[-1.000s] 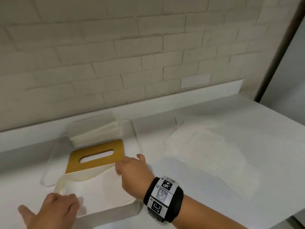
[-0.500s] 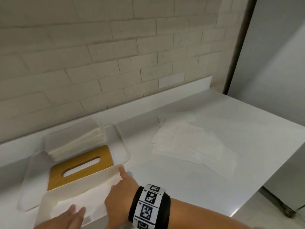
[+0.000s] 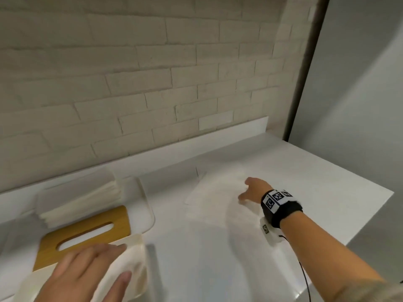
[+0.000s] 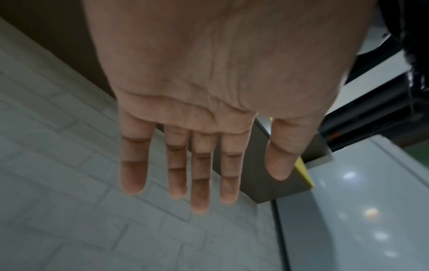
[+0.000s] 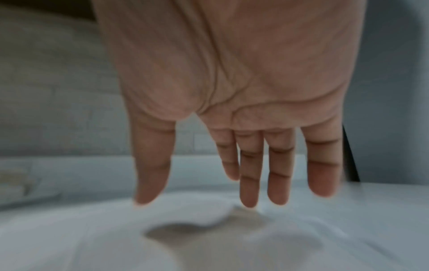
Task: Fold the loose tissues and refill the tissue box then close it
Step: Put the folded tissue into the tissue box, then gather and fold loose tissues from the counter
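Right hand (image 3: 253, 191) fingers (image 5: 249, 183) straight over loose tissues (image 3: 209, 192); left hand (image 3: 82, 273) flat above tissue box (image 3: 137, 269).

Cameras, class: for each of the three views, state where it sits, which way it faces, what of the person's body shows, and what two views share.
Head: worn on the head, facing forward and down at the counter; shows left hand and right hand.
Left wrist: looks along the open left hand toward the brick wall.
Right wrist: looks along the open right hand above the loose tissues.
Shared: head and right wrist both show the loose tissues.
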Available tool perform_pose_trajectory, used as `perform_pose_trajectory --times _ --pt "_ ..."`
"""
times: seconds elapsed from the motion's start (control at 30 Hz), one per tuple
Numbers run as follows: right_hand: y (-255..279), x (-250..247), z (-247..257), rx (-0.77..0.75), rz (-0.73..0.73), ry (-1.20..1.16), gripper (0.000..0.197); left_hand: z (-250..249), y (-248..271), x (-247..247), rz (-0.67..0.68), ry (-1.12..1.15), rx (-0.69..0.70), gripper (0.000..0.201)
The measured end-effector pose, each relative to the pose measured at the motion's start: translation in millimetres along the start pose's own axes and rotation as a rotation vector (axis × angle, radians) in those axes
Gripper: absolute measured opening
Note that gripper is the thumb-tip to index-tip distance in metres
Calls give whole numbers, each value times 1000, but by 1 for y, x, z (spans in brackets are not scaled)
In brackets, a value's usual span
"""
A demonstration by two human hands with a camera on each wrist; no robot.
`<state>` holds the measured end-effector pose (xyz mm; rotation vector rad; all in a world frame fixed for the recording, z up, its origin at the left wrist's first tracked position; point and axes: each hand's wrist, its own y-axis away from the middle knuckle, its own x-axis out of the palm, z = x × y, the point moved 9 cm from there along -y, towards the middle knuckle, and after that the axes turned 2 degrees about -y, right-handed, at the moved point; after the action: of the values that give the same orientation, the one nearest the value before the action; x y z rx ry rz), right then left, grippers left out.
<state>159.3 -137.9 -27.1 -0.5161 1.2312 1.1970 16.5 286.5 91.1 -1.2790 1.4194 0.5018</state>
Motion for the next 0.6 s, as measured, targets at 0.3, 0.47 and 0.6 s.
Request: perform_pose_trajectory --times 0.3,0.47,0.6 --pt "-24 30 -30 72 133 233 82 -63 -11 32 72 94 266 38" --pt "-24 22 3 -45 115 227 36 -47 -5 31 65 132 265 38" --pt "-16 25 5 -10 115 193 83 -36 2 22 49 127 226 33"
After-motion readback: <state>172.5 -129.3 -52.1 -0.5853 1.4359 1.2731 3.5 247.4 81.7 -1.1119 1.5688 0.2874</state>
